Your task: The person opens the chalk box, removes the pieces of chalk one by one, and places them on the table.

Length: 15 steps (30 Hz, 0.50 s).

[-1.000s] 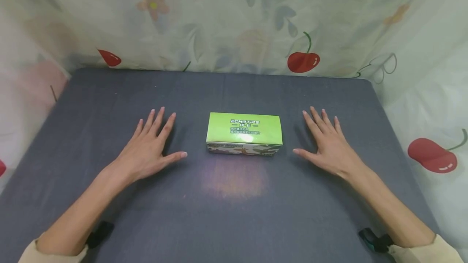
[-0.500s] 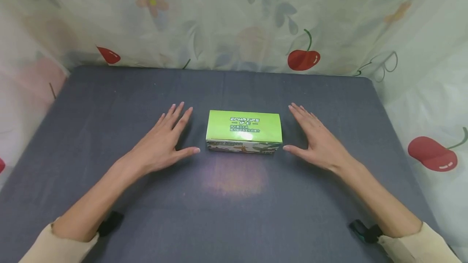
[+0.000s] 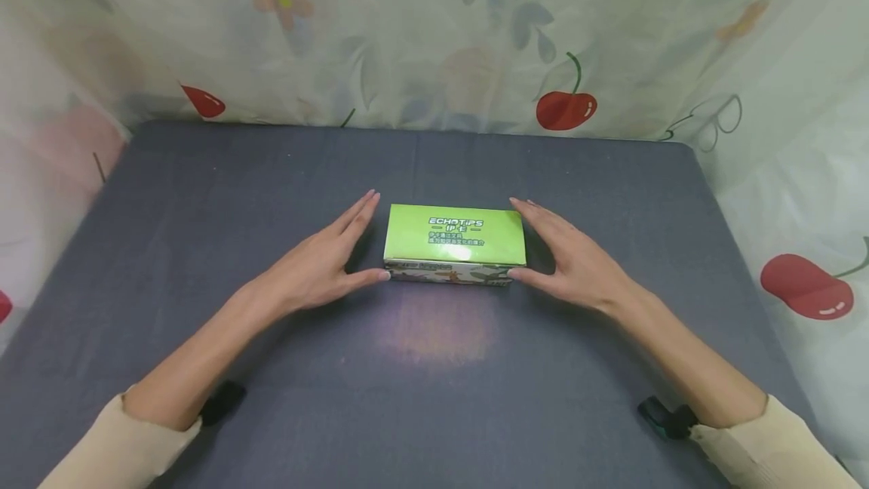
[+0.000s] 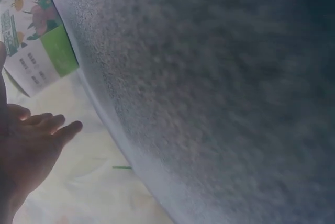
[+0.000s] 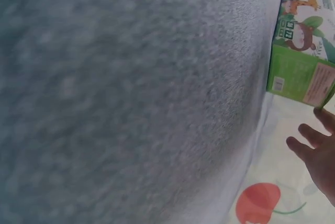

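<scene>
A small box (image 3: 453, 236) with a bright green lid and animal-printed sides lies flat on the dark grey table. At its left end is my left hand (image 3: 322, 262), fingers extended, thumb tip by the front left corner. In the left wrist view a gap shows between those fingers (image 4: 63, 130) and the box (image 4: 39, 62). My right hand (image 3: 577, 259) is at the opposite end, its fingertips and thumb overlapping the right corners in the head view. Whether the right hand touches the box (image 5: 301, 75) I cannot tell; its fingers (image 5: 309, 140) are spread in the right wrist view.
The table (image 3: 434, 398) is covered in grey cloth and has rounded far corners. A pale curtain (image 3: 434, 36) printed with cherries and flowers hangs behind it and along both sides. Dark wrist devices (image 3: 222, 403) show near the cream sleeves (image 3: 129, 444).
Both hands have moved inward from either side toward the ends of the box, their fingers drawing closer together. The box has stayed in place.
</scene>
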Available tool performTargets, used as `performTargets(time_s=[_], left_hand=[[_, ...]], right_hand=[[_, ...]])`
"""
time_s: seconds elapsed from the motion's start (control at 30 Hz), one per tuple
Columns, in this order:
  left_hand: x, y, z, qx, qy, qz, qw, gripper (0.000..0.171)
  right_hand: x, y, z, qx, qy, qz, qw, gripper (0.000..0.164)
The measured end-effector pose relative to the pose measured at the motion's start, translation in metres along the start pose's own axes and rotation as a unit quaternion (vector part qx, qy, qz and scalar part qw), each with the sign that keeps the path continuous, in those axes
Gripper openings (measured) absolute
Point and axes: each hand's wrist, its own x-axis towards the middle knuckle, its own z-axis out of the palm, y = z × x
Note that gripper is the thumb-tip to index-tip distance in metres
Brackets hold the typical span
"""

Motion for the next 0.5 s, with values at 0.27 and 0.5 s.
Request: performTargets(time_s=[0.27, 0.5], left_hand=[[0.012, 0.003, 0.0, -0.022, 0.031, 0.037, 0.9986, 0.1], [0.02, 0.005, 0.002, -0.084, 0.037, 0.045, 0.9948, 0.101]], right_hand=[[0.007, -0.005, 0.0, 0.005, 0.011, -0.012, 1.0, 0.088], [0.013, -0.008, 0.0, 0.019, 0.008, -0.024, 1.0, 0.084]])
